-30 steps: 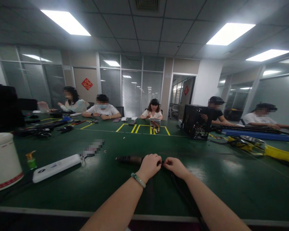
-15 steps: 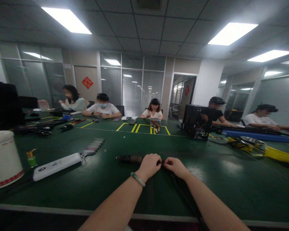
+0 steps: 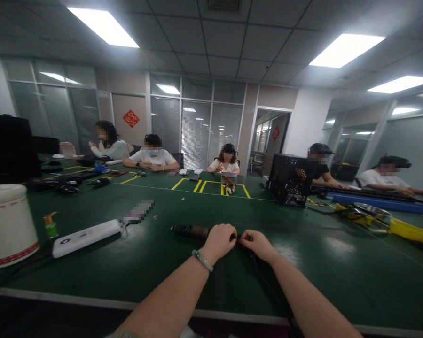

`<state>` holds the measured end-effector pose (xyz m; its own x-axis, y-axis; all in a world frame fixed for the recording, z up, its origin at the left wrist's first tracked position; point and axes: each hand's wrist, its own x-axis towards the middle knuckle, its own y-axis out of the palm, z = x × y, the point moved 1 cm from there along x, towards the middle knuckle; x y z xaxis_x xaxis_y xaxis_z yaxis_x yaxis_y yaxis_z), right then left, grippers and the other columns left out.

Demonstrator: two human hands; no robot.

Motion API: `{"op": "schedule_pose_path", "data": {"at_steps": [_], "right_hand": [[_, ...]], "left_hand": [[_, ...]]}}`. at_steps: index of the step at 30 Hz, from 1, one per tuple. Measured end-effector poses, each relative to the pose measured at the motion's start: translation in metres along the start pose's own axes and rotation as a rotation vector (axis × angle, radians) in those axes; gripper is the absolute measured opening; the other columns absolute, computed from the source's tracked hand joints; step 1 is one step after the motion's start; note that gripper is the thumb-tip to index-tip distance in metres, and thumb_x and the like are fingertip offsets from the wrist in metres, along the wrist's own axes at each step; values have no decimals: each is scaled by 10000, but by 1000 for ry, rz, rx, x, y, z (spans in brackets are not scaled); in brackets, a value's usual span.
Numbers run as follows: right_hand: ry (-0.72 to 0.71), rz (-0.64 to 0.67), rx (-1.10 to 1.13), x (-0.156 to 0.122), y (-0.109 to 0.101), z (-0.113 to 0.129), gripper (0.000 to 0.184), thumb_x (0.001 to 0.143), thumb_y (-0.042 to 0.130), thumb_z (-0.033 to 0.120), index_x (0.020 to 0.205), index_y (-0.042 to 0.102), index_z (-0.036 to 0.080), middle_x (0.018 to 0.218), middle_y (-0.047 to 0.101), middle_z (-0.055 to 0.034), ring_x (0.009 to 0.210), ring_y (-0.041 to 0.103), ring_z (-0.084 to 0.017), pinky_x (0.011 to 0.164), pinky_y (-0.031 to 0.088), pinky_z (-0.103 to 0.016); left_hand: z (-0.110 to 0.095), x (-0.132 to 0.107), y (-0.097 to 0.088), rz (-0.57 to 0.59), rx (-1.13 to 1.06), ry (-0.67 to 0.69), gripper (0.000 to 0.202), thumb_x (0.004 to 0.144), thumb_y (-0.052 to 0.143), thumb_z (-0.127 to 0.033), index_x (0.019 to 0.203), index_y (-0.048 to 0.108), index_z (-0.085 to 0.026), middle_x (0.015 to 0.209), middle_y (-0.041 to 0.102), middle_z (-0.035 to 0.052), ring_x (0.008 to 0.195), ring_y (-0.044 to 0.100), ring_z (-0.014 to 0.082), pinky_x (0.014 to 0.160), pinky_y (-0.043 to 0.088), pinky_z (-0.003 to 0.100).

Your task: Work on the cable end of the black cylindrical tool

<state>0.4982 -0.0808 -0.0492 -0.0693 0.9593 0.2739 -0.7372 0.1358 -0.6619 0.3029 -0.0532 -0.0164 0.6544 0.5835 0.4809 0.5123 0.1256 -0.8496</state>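
Note:
My left hand point(image 3: 219, 240), with a pale green bracelet at the wrist, is closed around a dark rod-shaped tool point(image 3: 191, 230) that lies on the green table point(image 3: 134, 263) and points left. My right hand point(image 3: 258, 244) is closed in a pinch right beside the left, touching the same tool's end. A black cable point(image 3: 268, 291) runs from under the right hand toward me. The part between the fingertips is hidden.
A white power strip point(image 3: 86, 237), a white bucket-like container point(image 3: 7, 223) and a small bottle point(image 3: 50, 226) lie to the left. A black computer case point(image 3: 289, 179) stands at the back right, with blue and yellow items point(image 3: 407, 230) further right. Several seated people work along the far side.
My hands stay in place on the tool. The view has shifted slightly, so objects on the left sit a little further right and up.

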Motion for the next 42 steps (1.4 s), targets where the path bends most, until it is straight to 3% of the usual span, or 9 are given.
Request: {"op": "schedule_pose_path", "data": {"at_steps": [42], "right_hand": [[9, 13, 4, 2, 1, -4, 164, 798, 632, 325, 767, 658, 167, 666, 621, 11, 617, 545, -137, 542, 366, -213]], "left_hand": [[5, 0, 5, 7, 29, 17, 79, 882, 579, -266, 939, 630, -244, 979, 632, 3, 960, 561, 197, 836, 405, 327]]}}
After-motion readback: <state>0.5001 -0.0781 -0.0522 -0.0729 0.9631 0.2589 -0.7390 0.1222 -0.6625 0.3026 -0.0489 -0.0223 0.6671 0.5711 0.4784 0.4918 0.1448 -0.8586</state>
